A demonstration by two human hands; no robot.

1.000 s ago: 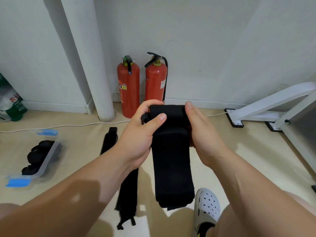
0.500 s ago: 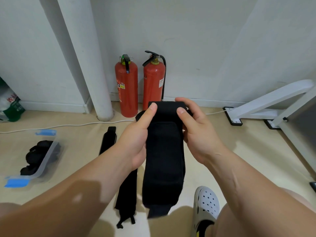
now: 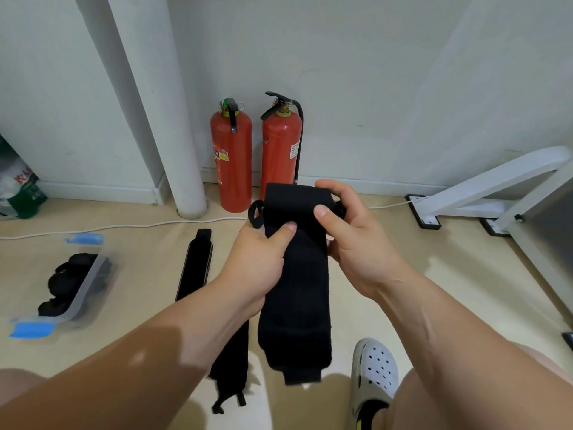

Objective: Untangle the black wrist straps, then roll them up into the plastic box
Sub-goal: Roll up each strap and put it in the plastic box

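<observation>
A wide black wrist strap (image 3: pixel 296 293) hangs in front of me, its top end turned over into a partial roll. My left hand (image 3: pixel 259 265) grips its left side with the thumb across the front, and a small thumb loop sticks out above. My right hand (image 3: pixel 353 240) pinches the rolled top from the right. A second black strap (image 3: pixel 195 268) lies flat on the floor, partly hidden under my left forearm. At the left, a clear plastic box (image 3: pixel 83 283) with blue clips holds several rolled black straps (image 3: pixel 66 280).
Two red fire extinguishers (image 3: pixel 235 162) stand against the wall beside a white column (image 3: pixel 161 119). A white cable (image 3: pixel 93 228) runs along the floor. A white metal frame (image 3: pixel 496 187) stands at the right. A white clog (image 3: pixel 373 380) is on my foot below.
The top of the strap has been rolled further over. My left thumb has slid down the strap's front, and the thumb loop now shows at the left.
</observation>
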